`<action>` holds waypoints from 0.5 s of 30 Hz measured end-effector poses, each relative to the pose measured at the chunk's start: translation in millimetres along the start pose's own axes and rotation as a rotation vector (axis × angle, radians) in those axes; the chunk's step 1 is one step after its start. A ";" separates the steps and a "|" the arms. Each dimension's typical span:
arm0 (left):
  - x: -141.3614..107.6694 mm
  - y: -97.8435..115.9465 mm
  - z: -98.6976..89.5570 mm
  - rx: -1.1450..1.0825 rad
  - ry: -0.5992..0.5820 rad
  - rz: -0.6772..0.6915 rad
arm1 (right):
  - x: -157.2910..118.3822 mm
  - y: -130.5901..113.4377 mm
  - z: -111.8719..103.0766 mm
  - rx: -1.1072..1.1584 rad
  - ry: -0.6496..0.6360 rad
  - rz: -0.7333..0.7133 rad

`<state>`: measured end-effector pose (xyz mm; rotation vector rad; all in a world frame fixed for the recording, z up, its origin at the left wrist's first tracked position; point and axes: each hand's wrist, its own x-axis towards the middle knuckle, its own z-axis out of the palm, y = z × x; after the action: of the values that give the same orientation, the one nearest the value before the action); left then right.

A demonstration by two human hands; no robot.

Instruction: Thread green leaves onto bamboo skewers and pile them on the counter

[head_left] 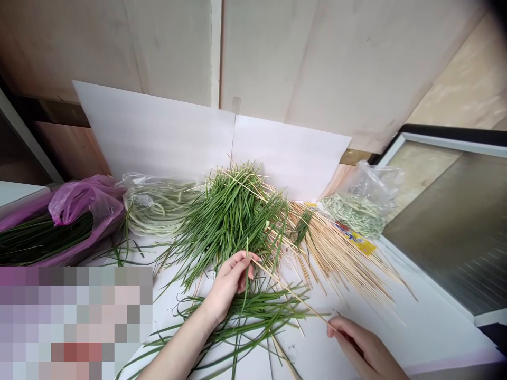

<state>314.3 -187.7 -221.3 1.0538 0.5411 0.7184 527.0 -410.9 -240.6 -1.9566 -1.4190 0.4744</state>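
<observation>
1. The left hand [228, 282] is almost closed. Its fingers [243, 262] pinch 1 end of a thin wooden stick [293, 294], and 1 long green leaf [246, 279] stands up right by them.
2. The right hand [356, 343] is nearly closed too. Its fingertips [331, 327] are at the other end of the stick and seem to hold it, so the stick goes from hand to hand.
3. Under the hands, loose green leaves [241, 316] lie on a white table [428, 322].
4. Past the hands is a big heap of green leaves [233, 221]. To its right is a pile of thin wooden sticks [336, 258].
5. A yellow and red paper [354, 237] lies by the sticks. It has print on it, but I cannot read the words.
6. On the left, a pink plastic bag [89, 203] holds long dark green leaves.
7. Beside it, a clear plastic bag [154, 208] holds pale green loops.
8. On the right, a clear plastic bag [362, 203] holds small green bits.
9. White boards [198, 137] stand behind it all.
</observation>
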 end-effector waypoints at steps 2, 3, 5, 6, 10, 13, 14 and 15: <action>0.4 -0.8 0.1 0.010 0.007 0.006 | 0.0 -0.1 -2.0 -0.017 -0.022 0.021; 0.5 -1.1 0.2 0.008 0.005 0.008 | -0.3 -0.3 -2.6 -0.024 -0.034 0.034; 0.4 -1.2 0.4 0.005 0.001 0.014 | -1.4 -0.5 -3.2 -0.041 -0.056 0.058; 0.3 -1.0 0.4 0.009 0.003 0.019 | -2.1 -0.5 -3.2 -0.048 -0.065 0.067; -0.5 -0.8 0.9 0.047 0.011 0.037 | -2.3 -3.0 1.2 -0.049 -0.058 0.055; -1.6 -2.2 2.5 0.103 -0.018 0.027 | 2.4 -10.9 12.6 -0.038 -0.061 0.001; -2.0 -2.9 3.2 0.128 -0.042 0.018 | 4.5 -14.3 17.6 -0.034 -0.059 -0.017; -2.4 -3.5 3.9 0.148 -0.069 0.010 | 6.6 -17.5 22.8 -0.030 -0.050 -0.033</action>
<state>316.4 -192.8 -222.8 1.2158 0.5362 0.6556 502.7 -394.6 -244.1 -1.9544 -1.4961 0.4926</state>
